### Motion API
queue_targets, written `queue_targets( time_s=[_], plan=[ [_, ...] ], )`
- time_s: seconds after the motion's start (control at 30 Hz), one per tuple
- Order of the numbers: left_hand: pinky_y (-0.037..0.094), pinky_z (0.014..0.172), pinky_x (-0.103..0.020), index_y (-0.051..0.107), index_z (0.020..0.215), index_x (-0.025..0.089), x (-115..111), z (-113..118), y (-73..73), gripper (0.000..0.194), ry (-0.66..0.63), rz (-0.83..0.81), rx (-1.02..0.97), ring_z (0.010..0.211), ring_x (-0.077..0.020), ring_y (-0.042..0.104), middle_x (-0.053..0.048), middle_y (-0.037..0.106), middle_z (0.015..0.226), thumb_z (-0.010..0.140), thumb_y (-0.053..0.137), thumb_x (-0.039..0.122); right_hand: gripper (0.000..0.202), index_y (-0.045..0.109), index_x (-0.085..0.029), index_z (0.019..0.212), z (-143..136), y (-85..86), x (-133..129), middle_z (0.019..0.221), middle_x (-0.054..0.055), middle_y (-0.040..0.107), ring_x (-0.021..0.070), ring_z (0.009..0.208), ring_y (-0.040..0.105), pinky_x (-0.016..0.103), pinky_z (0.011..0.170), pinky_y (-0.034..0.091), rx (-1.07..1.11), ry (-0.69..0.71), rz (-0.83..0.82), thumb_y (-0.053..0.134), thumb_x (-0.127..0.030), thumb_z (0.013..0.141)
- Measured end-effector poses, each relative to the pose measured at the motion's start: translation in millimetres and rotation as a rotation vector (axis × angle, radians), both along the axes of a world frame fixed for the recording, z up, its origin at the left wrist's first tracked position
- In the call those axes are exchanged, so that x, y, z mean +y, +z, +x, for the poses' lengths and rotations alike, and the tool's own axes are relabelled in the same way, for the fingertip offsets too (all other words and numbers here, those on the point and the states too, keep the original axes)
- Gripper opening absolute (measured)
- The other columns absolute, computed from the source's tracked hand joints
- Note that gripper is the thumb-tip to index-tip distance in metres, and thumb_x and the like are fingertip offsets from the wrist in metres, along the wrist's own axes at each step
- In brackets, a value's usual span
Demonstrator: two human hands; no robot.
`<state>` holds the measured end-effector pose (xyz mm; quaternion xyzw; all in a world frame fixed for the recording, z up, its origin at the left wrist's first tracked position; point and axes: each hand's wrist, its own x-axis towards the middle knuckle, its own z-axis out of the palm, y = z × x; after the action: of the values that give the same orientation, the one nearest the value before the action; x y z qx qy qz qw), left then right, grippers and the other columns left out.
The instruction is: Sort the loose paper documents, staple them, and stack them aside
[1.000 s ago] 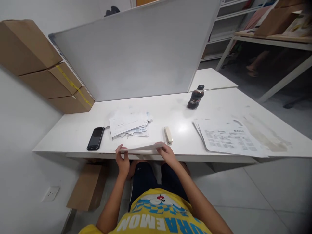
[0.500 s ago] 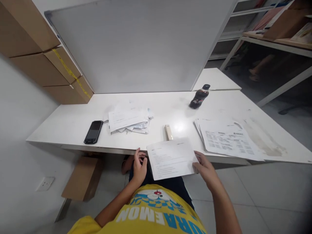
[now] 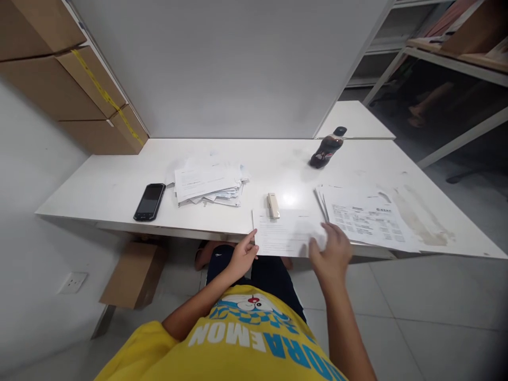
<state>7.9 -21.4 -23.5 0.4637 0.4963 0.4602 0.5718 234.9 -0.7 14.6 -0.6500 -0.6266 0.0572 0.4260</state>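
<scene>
A printed sheet [image 3: 283, 235] lies at the desk's front edge, its near side overhanging a little. My left hand [image 3: 244, 256] pinches the sheet's left edge between thumb and fingers. At the sheet's right side my right hand [image 3: 331, 251] has its thumb and fingers apart, slightly blurred, holding nothing. A beige stapler [image 3: 273, 205] stands just behind the sheet, close to its far edge. To the left is a messy pile of papers [image 3: 208, 185], and on the right a fanned stack of printed papers [image 3: 365, 217].
On the white desk [image 3: 278, 164] are a black phone [image 3: 150, 202] at the left and a dark cola bottle [image 3: 327, 149] at the back right. A whiteboard [image 3: 230, 69] rises behind. Cardboard boxes [image 3: 91, 84] are stacked at the left, with another box [image 3: 133, 275] under the desk.
The sheet has moved forward onto the desk. My left hand has taken hold of its left edge, and my right hand has let go of its right side.
</scene>
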Motion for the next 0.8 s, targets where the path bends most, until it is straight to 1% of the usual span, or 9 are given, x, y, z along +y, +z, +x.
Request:
queue_targets(
  time_s=[0.07,0.1,0.17,0.23,0.3,0.4,0.5,0.6,0.8],
  plan=[
    [0.05,0.058,-0.023,0.051,0.14,0.02,5.9,3.2,-2.6,0.06,0.032,-0.022,0.028,0.06,-0.006,0.05,-0.006,0.062,0.102,0.083,0.063,0.033,0.041,0.053,-0.02,0.127,-24.7,7.3,11.7,0.133,0.017,0.055,0.0339,0.128,0.047,0.058,0.106,0.032,-0.167,0.216,0.077,0.045,-0.024,0.087],
    [0.05,0.057,-0.022,0.05,0.141,0.02,8.1,4.7,-3.1,0.06,0.045,-0.03,0.053,0.057,-0.0047,0.049,-0.005,0.062,0.101,0.083,0.062,0.03,0.041,0.052,-0.02,0.128,-35.3,9.9,18.5,0.133,0.016,0.056,0.0322,0.129,0.047,0.056,0.107,0.033,-0.217,0.303,0.071,0.042,-0.021,0.089],
    [0.05,0.055,-0.022,0.051,0.14,0.019,11.0,8.0,-1.7,0.058,0.059,-0.038,0.117,0.052,-0.0032,0.047,-0.003,0.062,0.096,0.083,0.061,0.024,0.04,0.053,-0.018,0.126,-49.6,12.7,32.3,0.128,0.016,0.059,0.0306,0.12,0.054,0.05,0.102,0.04,-0.262,0.385,0.028,0.038,-0.016,0.088],
    [0.05,0.054,-0.022,0.052,0.139,0.019,12.6,12.7,2.7,0.056,0.045,-0.032,0.174,0.051,-0.0038,0.048,-0.001,0.062,0.09,0.083,0.06,0.021,0.037,0.056,-0.016,0.119,-54.3,13.0,43.6,0.121,0.017,0.061,0.029,0.106,0.06,0.043,0.088,0.047,-0.247,0.402,-0.029,0.037,-0.013,0.087],
    [0.051,0.055,-0.024,0.054,0.137,0.018,14.3,19.3,8.0,0.055,0.013,-0.016,0.213,0.051,-0.0054,0.051,0.0,0.062,0.086,0.083,0.06,0.019,0.035,0.057,-0.016,0.113,-53.0,12.2,50.5,0.117,0.016,0.061,0.0267,0.095,0.063,0.038,0.076,0.05,-0.21,0.408,-0.076,0.035,-0.013,0.087],
    [0.052,0.058,-0.025,0.055,0.136,0.017,19.0,30.5,13.2,0.052,-0.031,-0.009,0.247,0.051,-0.0067,0.054,0.003,0.059,0.076,0.084,0.058,0.017,0.03,0.059,-0.017,0.106,-50.1,11.9,53.3,0.115,0.014,0.06,0.0245,0.09,0.063,0.034,0.069,0.05,-0.196,0.405,-0.096,0.037,-0.014,0.086],
    [0.052,0.059,-0.023,0.056,0.135,0.016,24.7,37.0,14.3,0.05,-0.038,-0.016,0.238,0.051,-0.007,0.053,0.005,0.056,0.067,0.085,0.055,0.015,0.027,0.06,-0.018,0.106,-50.3,11.9,52.5,0.116,0.013,0.061,0.0232,0.092,0.064,0.033,0.069,0.051,-0.19,0.413,-0.087,0.04,-0.016,0.088],
    [0.053,0.059,-0.023,0.057,0.134,0.015,27.8,36.7,14.9,0.048,-0.039,-0.023,0.231,0.053,-0.0076,0.053,0.004,0.056,0.07,0.086,0.053,0.015,0.028,0.062,-0.02,0.109,-49.5,9.7,52.6,0.118,0.011,0.062,0.0223,0.097,0.064,0.032,0.073,0.053,-0.156,0.432,-0.071,0.04,-0.019,0.09],
    [0.051,0.077,-0.031,0.057,0.134,0.016,25.6,30.2,21.2,0.049,-0.111,0.181,0.538,0.07,-0.015,0.055,-0.002,0.062,0.078,0.085,0.054,0.019,0.036,0.065,-0.021,0.112,-42.1,0.1,57.2,0.123,0.008,0.065,0.0205,0.111,0.063,0.035,0.089,0.053,-0.038,0.499,-0.035,0.036,-0.015,0.09]
  ],
)
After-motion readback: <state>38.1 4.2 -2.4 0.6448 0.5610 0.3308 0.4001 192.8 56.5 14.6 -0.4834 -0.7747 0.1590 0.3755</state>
